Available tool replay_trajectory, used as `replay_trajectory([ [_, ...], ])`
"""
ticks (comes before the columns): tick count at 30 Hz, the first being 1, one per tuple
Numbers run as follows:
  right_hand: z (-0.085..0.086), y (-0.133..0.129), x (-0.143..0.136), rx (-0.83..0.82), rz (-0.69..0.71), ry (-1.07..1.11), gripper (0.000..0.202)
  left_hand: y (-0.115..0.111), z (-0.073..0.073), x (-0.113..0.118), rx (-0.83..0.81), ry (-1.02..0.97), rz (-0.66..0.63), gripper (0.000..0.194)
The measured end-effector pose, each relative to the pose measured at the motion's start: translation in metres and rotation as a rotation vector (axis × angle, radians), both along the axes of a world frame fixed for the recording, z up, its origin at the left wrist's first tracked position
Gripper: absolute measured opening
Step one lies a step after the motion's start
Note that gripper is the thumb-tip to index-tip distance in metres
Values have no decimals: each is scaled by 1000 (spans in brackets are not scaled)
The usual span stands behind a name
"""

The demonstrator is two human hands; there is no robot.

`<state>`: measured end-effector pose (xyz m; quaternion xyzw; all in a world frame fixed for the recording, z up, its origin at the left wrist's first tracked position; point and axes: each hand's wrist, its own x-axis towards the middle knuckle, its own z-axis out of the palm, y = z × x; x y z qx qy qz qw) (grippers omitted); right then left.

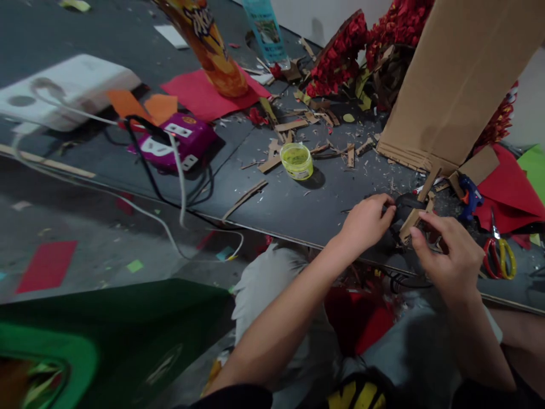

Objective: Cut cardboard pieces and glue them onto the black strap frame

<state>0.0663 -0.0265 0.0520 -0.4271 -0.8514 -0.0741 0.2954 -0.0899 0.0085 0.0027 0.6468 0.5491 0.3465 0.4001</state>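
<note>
My left hand [369, 222] is closed at the table's front edge, its fingertips pinched beside a dark object [409, 201]; what they hold is too small to make out. Just to the right, my right hand [451, 250] has its thumb and forefinger apart, close to a small cardboard piece [411, 226]. Whether the fingertips touch that piece is unclear. A thin cardboard strip [430, 180] stands up behind it. Part of the dark object and its surroundings is hidden by the right fingers.
A large cardboard sheet [460, 74] stands behind the hands. Red-yellow scissors [499, 257] and a blue tool [470, 199] lie right. A yellow tub [297, 161], bottles, cardboard scraps, a purple socket block [174, 142] and cables lie left. A green bin [128, 341] stands lower left.
</note>
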Motion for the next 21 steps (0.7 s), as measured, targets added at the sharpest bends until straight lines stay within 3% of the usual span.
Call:
replay_trajectory([
  [11,2,-3,5,-8,-37,-8,18,10,-17,9,-81,-145,-168,24],
  [21,8,-10,20,-35,-56,73,24,6,-13,13,-130,-301,-169,22],
])
